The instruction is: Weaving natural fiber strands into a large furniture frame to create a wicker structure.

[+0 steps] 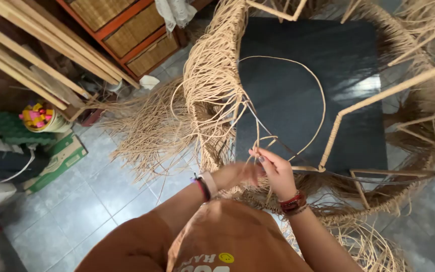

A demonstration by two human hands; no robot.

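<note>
Chair frame (358,103), left side woven, right bars bare; right hand (277,170) fingers pinching rattan strand (298,68); left hand (237,175) blurred, grip unclear

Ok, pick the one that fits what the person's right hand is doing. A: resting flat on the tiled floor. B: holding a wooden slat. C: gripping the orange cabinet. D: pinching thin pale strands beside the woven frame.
D: the right hand has its fingers closed on thin rattan strands rising beside the woven frame, with the blurred left hand close by.
</note>
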